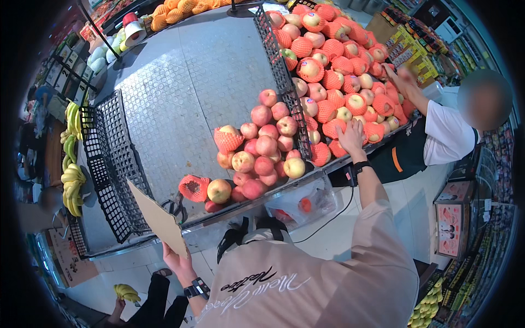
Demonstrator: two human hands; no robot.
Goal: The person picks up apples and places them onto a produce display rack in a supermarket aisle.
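My left hand (177,261) grips the lower end of a flat piece of brown cardboard (158,219), held tilted over the stand's front edge. My right hand (352,138) rests with fingers spread on a heap of apples (317,91), many in pink foam nets (342,65). Left of a black plastic lattice divider (287,88) lies a pile of loose reddish fruit (265,145), apparently peaches. At the pile's front left are a yellowish-red apple (219,191) and a pink foam net (192,188). Black-handled scissors (180,210) lie partly behind the cardboard.
Across the apples, a co-worker's hand (400,80) reaches in from the right. A grey display surface (164,90) spans the middle, with a black lattice crate (117,164) at left. Bananas (73,184) lie beyond it. A cable (332,219) hangs in front; another person's hand (119,305) holds bananas.
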